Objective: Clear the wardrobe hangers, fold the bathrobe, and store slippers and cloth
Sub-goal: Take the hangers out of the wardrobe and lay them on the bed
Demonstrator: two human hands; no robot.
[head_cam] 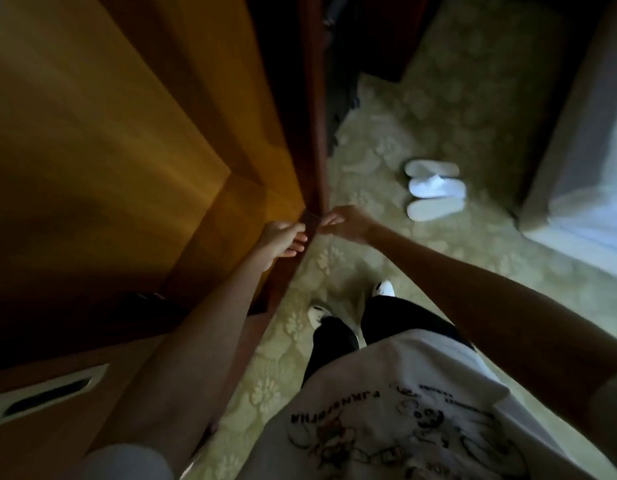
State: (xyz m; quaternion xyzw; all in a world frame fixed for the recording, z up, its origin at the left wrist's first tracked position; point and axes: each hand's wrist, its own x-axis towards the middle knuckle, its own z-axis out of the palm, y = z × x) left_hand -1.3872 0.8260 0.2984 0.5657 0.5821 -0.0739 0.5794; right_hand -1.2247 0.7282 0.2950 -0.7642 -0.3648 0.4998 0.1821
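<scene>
While both hands meet at the door (127, 116) edge, the left hand (279, 240) has its fingers curled at that edge and the right hand (348, 221) pinches something small and dark there; what it is, I cannot tell. At about 2 o'clock from the hands, well apart, the slippers (433, 190) lie on the carpet (473, 98). They look light, soft and floppy, so I'd pinch both together by the heels.

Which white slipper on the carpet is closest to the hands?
The nearer slipper of the pair, lowest in the picture. It lies closest to the right hand at the wardrobe door; the other slipper lies beyond it.
</scene>
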